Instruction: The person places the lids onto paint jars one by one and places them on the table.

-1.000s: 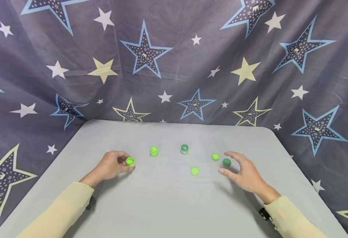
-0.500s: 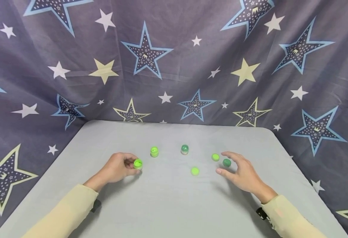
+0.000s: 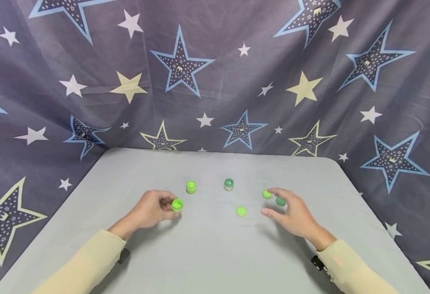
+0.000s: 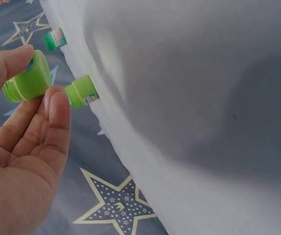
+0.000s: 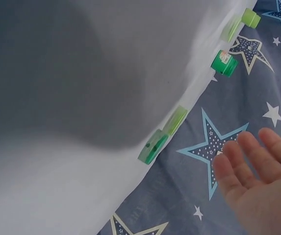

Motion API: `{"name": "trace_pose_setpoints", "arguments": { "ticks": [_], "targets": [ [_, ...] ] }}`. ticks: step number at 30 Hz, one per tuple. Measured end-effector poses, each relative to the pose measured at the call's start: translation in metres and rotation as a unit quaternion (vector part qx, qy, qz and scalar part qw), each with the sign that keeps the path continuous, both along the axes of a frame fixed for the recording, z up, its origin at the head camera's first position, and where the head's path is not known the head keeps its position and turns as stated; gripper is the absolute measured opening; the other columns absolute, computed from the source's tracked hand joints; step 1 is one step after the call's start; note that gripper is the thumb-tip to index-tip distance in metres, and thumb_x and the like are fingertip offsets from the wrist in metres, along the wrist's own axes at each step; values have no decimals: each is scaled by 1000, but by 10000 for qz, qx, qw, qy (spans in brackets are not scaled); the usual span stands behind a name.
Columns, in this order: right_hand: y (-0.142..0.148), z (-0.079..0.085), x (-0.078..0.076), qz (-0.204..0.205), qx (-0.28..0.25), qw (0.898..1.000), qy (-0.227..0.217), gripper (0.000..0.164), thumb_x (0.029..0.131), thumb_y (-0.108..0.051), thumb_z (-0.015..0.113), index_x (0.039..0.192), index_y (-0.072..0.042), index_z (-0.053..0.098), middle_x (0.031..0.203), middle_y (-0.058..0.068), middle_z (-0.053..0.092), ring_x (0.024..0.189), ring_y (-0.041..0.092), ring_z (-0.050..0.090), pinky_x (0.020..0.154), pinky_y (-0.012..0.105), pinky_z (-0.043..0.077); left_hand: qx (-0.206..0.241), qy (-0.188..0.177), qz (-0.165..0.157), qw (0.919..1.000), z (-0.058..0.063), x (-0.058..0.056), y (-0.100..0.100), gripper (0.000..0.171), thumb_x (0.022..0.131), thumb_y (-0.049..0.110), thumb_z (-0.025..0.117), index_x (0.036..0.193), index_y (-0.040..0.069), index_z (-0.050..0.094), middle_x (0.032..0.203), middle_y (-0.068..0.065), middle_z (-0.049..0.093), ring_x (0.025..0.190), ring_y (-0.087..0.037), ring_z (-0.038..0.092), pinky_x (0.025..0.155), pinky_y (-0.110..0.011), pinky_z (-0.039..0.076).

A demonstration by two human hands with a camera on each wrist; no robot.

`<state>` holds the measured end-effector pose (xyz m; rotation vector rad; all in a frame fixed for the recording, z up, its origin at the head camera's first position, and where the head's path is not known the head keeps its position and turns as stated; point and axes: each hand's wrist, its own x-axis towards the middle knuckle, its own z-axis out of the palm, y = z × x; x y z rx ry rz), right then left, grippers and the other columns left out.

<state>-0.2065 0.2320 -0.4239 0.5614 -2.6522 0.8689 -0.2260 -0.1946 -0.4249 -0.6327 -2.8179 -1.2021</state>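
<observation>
My left hand (image 3: 150,210) pinches a small light green paint jar (image 3: 177,204) between thumb and fingers; its open top faces up in the head view. Seen from the left wrist, the thumb and fingertips press the sides of this jar (image 4: 32,81). Just behind it on the table stands a second light green jar (image 3: 191,187), uncapped, with a dark green jar (image 3: 228,184) farther right. My right hand (image 3: 297,216) hovers with fingers spread and nothing in it. Near its fingertips lie a dark green lid (image 3: 281,201) and a light green lid (image 3: 267,194).
Another light green lid (image 3: 241,211) lies on the grey-white table (image 3: 207,253) between the two hands. A dark curtain (image 3: 215,81) printed with stars hangs behind the table and along its sides.
My left hand has moved to the right and slightly nearer with the light green jar. My right hand has drifted left, and its fingers now overlap the edges of the two lids beside it.
</observation>
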Motion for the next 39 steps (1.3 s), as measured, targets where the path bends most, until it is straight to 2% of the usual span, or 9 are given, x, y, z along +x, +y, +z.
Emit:
{"name": "trace_pose_setpoints", "arguments": {
  "ticks": [7, 14, 26, 33, 39],
  "targets": [
    [-8, 0, -2, 117, -239, 9996, 69, 62, 78, -50, 74, 125, -12, 60, 119, 5, 63, 101, 27, 61, 84, 47, 50, -27, 41, -62, 10000, 1, 3, 5, 29, 68, 13, 85, 92, 15, 70, 78, 4, 65, 71, -12, 60, 64, -24, 53],
    [-16, -4, -5, 159, -263, 9995, 42, 62, 77, -49, 75, 123, -9, 61, 117, 3, 64, 103, 21, 60, 86, 43, 50, -126, -58, -101, 9999, 2, 6, 10, 28, 68, 15, 85, 92, 16, 70, 78, 6, 64, 72, -14, 60, 64, -23, 52],
    [-28, -6, -6, 150, -261, 9988, -388, 54, 74, -33, 81, 119, -8, 64, 111, 4, 66, 94, 22, 61, 81, 42, 51, -82, -28, -228, 9997, 3, 9, 14, 28, 68, 14, 85, 92, 14, 71, 77, 4, 64, 71, -13, 60, 64, -23, 51],
    [-36, -10, -9, 102, -371, 9960, -806, 53, 73, -31, 82, 117, -8, 65, 109, 6, 67, 95, 25, 61, 81, 42, 51, 19, -96, -250, 9996, 2, 8, 14, 27, 68, 12, 85, 91, 15, 71, 78, 3, 65, 71, -13, 60, 64, -23, 52],
    [-42, -10, -10, 35, -291, 9953, -927, 51, 73, -30, 83, 116, -9, 66, 106, 5, 68, 94, 22, 61, 80, 39, 51, 39, -204, -275, 9994, 3, 9, 16, 27, 69, 11, 84, 91, 15, 70, 80, 2, 65, 73, -15, 60, 65, -24, 52]
  ]
}}
